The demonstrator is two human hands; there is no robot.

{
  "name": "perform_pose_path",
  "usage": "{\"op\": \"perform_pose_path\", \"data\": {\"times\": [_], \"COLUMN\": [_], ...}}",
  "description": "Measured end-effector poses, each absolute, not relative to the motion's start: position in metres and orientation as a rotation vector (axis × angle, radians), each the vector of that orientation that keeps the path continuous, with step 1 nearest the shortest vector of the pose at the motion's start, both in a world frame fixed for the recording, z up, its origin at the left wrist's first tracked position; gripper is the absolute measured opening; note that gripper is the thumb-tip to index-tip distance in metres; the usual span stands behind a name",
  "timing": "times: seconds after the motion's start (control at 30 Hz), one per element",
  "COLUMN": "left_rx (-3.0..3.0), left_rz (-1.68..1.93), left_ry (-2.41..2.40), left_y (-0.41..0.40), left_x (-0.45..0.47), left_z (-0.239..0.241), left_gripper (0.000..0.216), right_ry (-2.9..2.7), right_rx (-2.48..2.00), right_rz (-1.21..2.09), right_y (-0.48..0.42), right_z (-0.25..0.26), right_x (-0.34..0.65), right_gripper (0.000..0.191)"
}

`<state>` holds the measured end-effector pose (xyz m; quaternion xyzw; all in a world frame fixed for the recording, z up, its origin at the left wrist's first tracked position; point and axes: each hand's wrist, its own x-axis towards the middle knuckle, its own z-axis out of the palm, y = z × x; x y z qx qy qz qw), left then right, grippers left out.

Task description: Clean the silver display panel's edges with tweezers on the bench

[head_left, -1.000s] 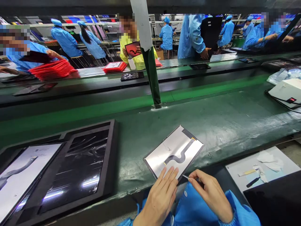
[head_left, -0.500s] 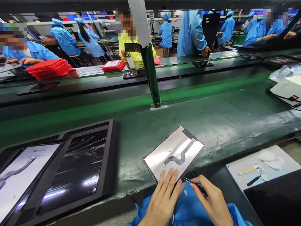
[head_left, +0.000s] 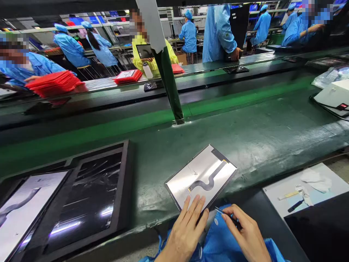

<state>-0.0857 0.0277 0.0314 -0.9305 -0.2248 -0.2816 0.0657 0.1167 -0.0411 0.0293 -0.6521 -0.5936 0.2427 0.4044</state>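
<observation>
Silver panel [head_left: 201, 174] lies at the bench's [head_left: 148, 171] near edge. Left hand [head_left: 185, 229] rests on its near corner, fingers slightly spread; right hand [head_left: 247, 231] pinches tweezers [head_left: 219, 210] just beside.

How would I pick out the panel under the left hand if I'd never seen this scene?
Find the slanted post on the green bench; come toward the camera, slightly right of its foot. A silvery panel with a winding dark ribbon cable lies there, the left hand resting on its near edge. Unlike the similar panel on the black tray, it lies on the bench itself.
</observation>
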Motion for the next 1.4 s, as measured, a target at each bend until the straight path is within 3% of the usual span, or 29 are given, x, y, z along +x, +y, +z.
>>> {"op": "perform_pose_path", "data": {"times": [0.37, 1.4], "left_rx": [-2.821, -2.753], "left_rz": [-0.709, -0.772], "left_ry": [-0.656, -0.644], "left_y": [0.0278, 0.0287], "left_x": [-0.0874, -0.0819], "left_z": [0.0387, 0.0367], "left_gripper": [0.038, 0.037], "right_ry": [-1.511, -1.468], "right_rx": [-1.625, -1.666], "right_rz": [0.584, 0.638], "right_y": [-0.0395, -0.0418], "right_z": [0.0349, 0.0362], "right_x": [0.1145, 0.1145], "right_gripper": [0.033, 0.034]}}
